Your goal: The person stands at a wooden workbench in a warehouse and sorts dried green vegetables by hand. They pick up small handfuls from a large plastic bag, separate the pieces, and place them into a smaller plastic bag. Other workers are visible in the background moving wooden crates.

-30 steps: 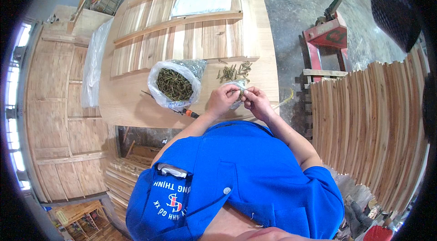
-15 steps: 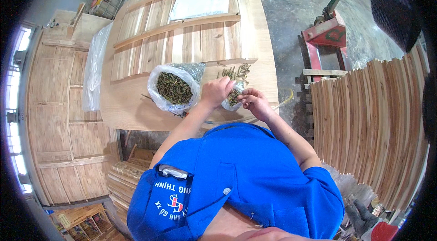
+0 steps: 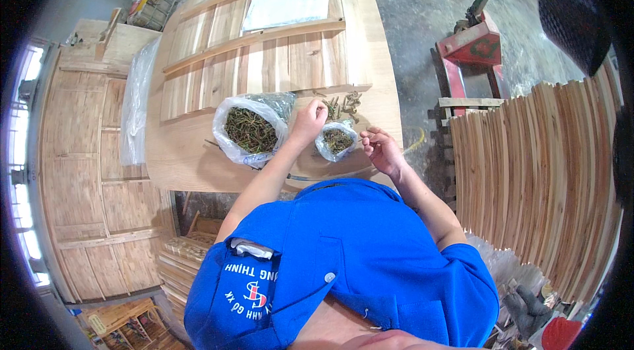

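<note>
Wooden panel tabletop, slatted, pale. Stacked wooden slats, right side. Red pallet jack, on concrete floor beyond. Large clear bag, full of dark screws, left of hands. Small clear bag, open, between hands. Left hand, fingertips pinched at loose screws. Right hand, fingers loosely curled, empty, just beside small bag.

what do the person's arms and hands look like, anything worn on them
Both forearms are bare from elbow to wrist. The left hand and right hand wear no gloves, and no watch, ring or band shows. The only clothing is a bright blue short-sleeved shirt with a collar, white buttons and a chest pocket bearing white lettering and a small emblem.
</note>
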Action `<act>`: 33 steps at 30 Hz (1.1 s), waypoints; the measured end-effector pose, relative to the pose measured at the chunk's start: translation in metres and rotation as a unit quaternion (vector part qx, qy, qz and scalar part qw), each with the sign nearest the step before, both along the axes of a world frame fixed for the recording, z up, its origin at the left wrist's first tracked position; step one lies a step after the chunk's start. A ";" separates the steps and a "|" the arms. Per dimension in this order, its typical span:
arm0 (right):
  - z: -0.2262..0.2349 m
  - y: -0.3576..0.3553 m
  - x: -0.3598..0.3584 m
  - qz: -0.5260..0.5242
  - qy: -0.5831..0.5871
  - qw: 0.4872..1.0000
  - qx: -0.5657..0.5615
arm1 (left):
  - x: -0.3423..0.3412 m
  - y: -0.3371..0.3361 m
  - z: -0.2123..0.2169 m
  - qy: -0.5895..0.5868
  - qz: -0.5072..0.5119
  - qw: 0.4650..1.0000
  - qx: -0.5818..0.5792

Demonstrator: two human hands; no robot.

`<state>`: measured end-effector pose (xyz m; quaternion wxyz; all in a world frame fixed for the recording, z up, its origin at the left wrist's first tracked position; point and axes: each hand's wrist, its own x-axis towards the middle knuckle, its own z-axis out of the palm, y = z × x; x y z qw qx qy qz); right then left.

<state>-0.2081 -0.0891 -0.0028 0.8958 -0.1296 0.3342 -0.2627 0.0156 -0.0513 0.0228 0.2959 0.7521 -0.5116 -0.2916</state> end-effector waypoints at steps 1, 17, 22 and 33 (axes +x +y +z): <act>0.000 0.000 0.001 0.000 -0.022 1.000 0.006 | 0.001 0.003 -0.004 0.091 0.015 0.995 -0.025; 0.023 0.004 0.016 0.054 0.014 0.993 -0.101 | -0.026 0.040 -0.009 0.663 0.102 0.736 0.086; 0.016 0.006 0.016 0.076 0.012 0.988 -0.136 | -0.029 0.044 -0.013 0.696 0.056 0.710 0.093; 0.026 0.002 0.018 -0.002 -0.031 0.998 -0.047 | -0.043 0.050 -0.010 0.652 0.104 0.745 0.095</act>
